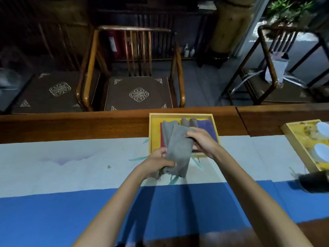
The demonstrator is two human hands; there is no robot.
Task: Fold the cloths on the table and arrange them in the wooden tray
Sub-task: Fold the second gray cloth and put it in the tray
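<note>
Now, left to right, with clock directions read on the head view:

Worktop (53, 166): carried a pale painted runner with a blue cloth at its near edge; no loose cloths showed on it.

Left hand (160, 160): closed in a pinch on the near, lower end of the grey cloth, thumb on top.

Grey cloth (179, 148): held off the worktop between both hands, partly folded, its long axis running from 7 o'clock up to 1 o'clock, its far end over the tray's near left part.

Right hand (200, 138): closed on the cloth's far, upper edge, already above the tray and the nearer hand to it.

Wooden tray (181, 114): lay at 12 o'clock from the hands, touching the runner's far edge, holding a red cloth (162, 139), another grey one and a purple cloth (206, 127) side by side.

Coming move, as a judgement: the fold looked unfinished; the cloth needed carrying toward 12 o'clock and laying flat.

Second tray (295, 139): at 3 o'clock, holding white cups, well apart.
</note>
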